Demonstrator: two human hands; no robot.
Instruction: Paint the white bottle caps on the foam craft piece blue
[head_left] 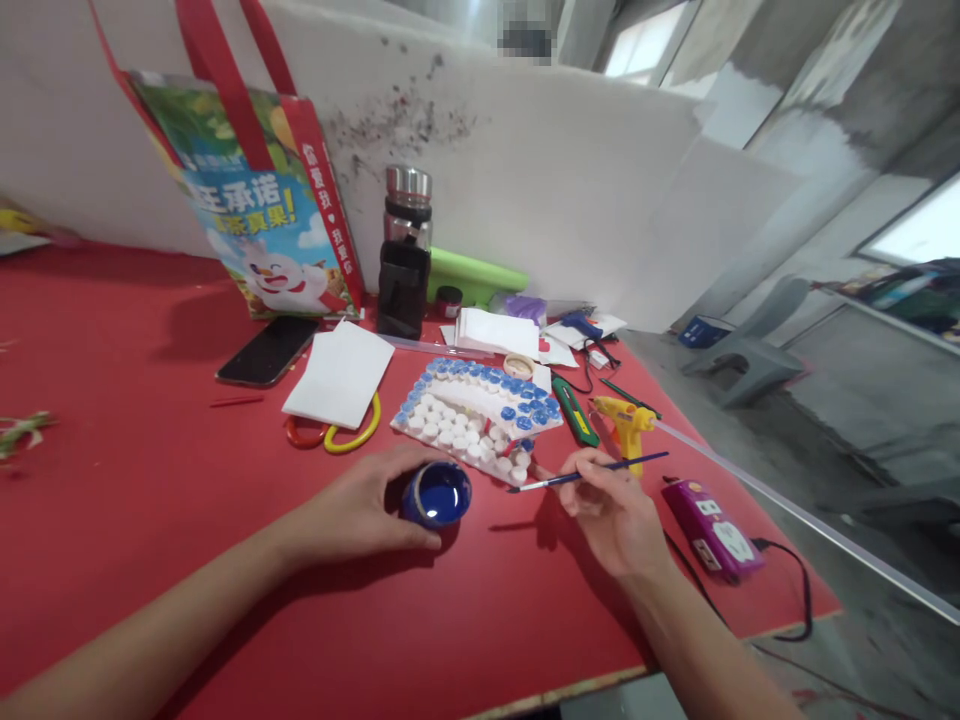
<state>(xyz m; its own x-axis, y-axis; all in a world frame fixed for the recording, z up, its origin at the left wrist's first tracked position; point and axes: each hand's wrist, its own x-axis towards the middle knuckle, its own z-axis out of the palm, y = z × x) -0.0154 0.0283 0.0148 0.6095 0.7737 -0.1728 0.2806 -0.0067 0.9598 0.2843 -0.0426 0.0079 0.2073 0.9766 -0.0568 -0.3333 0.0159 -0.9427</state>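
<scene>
My left hand [367, 505] is wrapped round a small jar of dark blue paint [441, 494], tilted so that its open mouth faces me. Between the fingertips of my right hand [611, 505] is a thin paintbrush [589, 473], held nearly level with its bristles pointing left. Just beyond both hands lies a board covered with small round white pieces [450, 430]. Along its far edge and right side, many of these rounds [525, 400] are painted blue, with a white band between. A little red shows near its right side.
Behind the board are white paper sheets [341, 375], scissors [352, 430], a phone [268, 350], a bottle [405, 260] and a shopping bag [262, 210]. On the right lie a green cutter [575, 410], a yellow glue gun [626, 418] and a purple power box [712, 530] with cords.
</scene>
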